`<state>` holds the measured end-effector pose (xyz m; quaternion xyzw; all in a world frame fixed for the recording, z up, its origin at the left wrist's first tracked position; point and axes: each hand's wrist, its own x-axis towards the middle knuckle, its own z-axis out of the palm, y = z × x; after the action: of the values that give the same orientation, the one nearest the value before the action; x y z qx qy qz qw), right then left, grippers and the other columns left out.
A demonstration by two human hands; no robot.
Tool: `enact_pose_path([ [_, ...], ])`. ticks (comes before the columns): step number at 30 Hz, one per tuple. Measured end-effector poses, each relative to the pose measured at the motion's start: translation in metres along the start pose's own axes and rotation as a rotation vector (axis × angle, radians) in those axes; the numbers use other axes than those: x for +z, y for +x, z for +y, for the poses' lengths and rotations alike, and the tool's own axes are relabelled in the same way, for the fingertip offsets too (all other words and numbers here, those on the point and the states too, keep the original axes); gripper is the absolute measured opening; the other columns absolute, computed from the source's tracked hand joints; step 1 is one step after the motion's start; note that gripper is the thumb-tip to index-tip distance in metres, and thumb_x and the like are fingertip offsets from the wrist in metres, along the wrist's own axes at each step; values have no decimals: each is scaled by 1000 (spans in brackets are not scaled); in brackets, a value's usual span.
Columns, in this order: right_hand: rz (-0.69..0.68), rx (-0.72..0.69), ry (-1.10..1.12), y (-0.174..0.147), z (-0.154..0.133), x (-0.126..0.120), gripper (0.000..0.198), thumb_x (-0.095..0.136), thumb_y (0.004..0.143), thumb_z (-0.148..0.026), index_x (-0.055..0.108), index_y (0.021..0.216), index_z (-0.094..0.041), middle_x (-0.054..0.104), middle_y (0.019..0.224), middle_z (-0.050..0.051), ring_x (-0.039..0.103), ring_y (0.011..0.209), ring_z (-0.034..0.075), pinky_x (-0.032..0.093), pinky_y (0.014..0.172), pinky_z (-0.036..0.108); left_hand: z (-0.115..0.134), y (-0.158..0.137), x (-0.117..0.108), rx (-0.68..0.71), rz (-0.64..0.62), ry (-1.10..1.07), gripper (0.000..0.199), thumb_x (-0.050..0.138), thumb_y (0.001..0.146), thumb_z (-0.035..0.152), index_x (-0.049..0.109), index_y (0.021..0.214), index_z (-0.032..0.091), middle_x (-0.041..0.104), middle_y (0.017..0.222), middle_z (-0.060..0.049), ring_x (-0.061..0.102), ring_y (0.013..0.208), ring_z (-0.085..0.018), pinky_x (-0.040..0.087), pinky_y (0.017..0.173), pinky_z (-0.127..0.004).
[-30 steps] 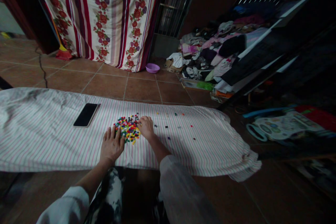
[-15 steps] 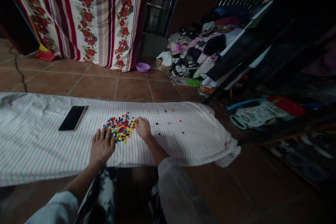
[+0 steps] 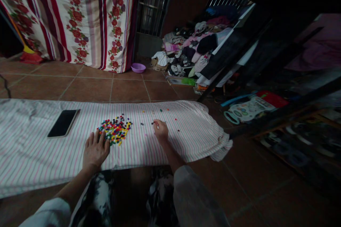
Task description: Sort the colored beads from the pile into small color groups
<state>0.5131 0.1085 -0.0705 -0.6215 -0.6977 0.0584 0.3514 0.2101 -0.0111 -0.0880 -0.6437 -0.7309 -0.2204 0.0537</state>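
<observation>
A heap of tiny coloured pieces in red, yellow, green, blue and black lies on a striped cloth. My left hand rests flat, fingers spread, its tips touching the heap's near left edge. To the right of the heap, my right hand is low over the cloth with thumb and finger pinched together. Right at those fingertips is a small black piece; whether it is gripped I cannot tell. Single pieces lie apart around this hand, among them a dark one, a red one and a green one.
A phone lies on the cloth left of the heap. Beyond, on the tiled floor, are a purple basin, a pile of clothes and a floral curtain. A toy panel stands at the right.
My right hand has moved right, from the heap's edge to the scattered pieces. A dark piece and a pinkish one now show between heap and hand. My left hand stays; the view has swung slightly right.
</observation>
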Motion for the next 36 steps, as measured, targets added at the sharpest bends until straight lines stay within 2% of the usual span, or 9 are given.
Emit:
enact_pose_path([
  [7, 175, 208, 10, -6, 62, -31, 33, 43, 80, -29, 69, 95, -14, 70, 88, 11, 62, 80, 20, 47, 79, 31, 0, 1, -1, 11, -10, 78, 55, 36, 86, 38, 53, 130, 9, 47, 141, -21, 35, 136, -36, 34, 105, -52],
  [11, 289, 214, -40, -13, 91, -47, 28, 43, 78, -29, 68, 85, -17, 69, 95, 12, 60, 94, 23, 45, 89, 37, 0, 0, -2, 18, 3, 74, 55, 36, 86, 38, 53, 131, 10, 48, 141, -20, 35, 136, -36, 35, 104, -52],
  [14, 307, 234, -48, -22, 105, -53, 29, 43, 77, -30, 68, 83, -17, 70, 96, 13, 60, 96, 24, 44, 91, 38, 0, 0, -2, 19, 2, 59, 54, 37, 85, 38, 53, 131, 13, 49, 139, -18, 35, 137, -35, 35, 104, -52],
  [22, 240, 278, -45, -37, 122, -55, 35, 40, 77, -33, 71, 86, -18, 72, 94, 10, 63, 90, 23, 46, 89, 37, 1, 0, -1, -11, 5, 14, 52, 37, 85, 38, 55, 129, 16, 50, 139, -16, 35, 136, -35, 33, 105, -53],
  [29, 230, 248, -89, -36, 125, -54, 35, 40, 76, -31, 70, 87, -17, 71, 92, 10, 61, 87, 23, 45, 88, 36, 0, 0, -2, 14, 15, -3, 50, 38, 85, 38, 55, 129, 20, 53, 137, -14, 36, 136, -34, 32, 105, -54],
  [36, 218, 249, -193, -34, 130, -48, 33, 43, 76, -29, 69, 92, -18, 70, 95, 11, 59, 86, 23, 42, 87, 36, -1, 0, -1, 6, -5, 52, 55, 35, 85, 39, 54, 129, 12, 51, 138, -18, 35, 136, -35, 35, 104, -52],
])
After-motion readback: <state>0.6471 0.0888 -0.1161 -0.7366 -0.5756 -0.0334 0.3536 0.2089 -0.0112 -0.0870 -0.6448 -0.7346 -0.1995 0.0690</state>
